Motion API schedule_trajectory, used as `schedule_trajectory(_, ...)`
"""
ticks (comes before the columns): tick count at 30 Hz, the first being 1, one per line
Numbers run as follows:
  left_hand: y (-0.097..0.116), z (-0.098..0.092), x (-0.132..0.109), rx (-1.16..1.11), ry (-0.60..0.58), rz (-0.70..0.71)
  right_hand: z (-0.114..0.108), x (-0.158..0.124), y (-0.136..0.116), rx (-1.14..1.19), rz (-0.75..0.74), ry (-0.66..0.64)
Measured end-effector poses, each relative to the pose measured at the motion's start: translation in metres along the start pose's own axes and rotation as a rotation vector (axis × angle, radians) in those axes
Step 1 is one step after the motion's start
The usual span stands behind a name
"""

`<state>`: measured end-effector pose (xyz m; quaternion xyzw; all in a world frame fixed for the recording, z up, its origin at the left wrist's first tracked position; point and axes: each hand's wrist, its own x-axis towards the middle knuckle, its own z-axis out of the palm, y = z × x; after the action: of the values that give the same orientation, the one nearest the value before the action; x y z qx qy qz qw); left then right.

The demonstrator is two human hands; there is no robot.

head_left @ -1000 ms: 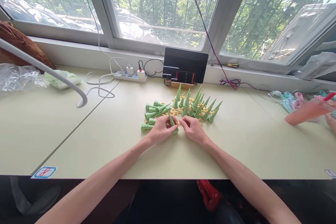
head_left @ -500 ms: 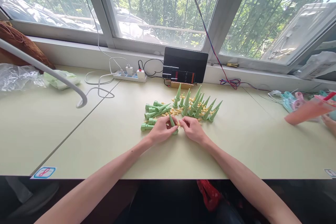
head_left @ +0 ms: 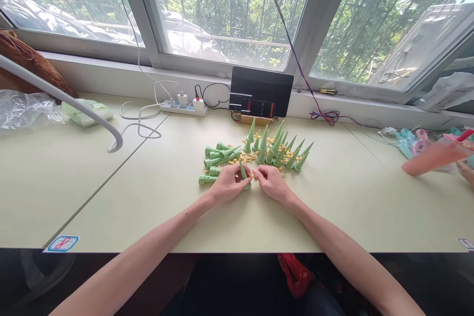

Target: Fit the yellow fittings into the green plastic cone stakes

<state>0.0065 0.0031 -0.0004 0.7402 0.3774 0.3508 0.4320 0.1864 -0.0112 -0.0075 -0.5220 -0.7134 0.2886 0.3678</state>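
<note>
My left hand (head_left: 227, 184) is closed around a green plant watering spike (head_left: 242, 170), holding it upright with the tip up, just above or on the table. Between the fingertips of my right hand (head_left: 274, 183) is a small yellow valve (head_left: 252, 176), pinched against the side of that spike. How deep the valve sits in the spike I cannot tell. Behind my hands stand several green spikes (head_left: 276, 150) with yellow valves on them. Left of these, more spikes (head_left: 222, 155) lie on their sides. Loose yellow valves (head_left: 249, 158) are scattered between the two groups.
A tablet (head_left: 262, 86) with a phone (head_left: 258, 108) before it leans at the window. Left of it lie a power strip (head_left: 185, 108) and white cables. A pink cup (head_left: 425, 158) tilts at the right, near another person's hand (head_left: 465, 172). A white curved bar (head_left: 74, 89) crosses the left.
Both my hands stay in nearly the same place, still holding the spike and the yellow valve together. Nothing else on the table has visibly moved.
</note>
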Motion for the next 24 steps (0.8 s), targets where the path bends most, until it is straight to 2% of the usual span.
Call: schedule_trajectory(24, 0.0007, 0.0023, -0.0023, 0.264, 0.064, 0.161, -0.0001, 0.0014, 0.0045, 0.037, 0.013, -0.015)
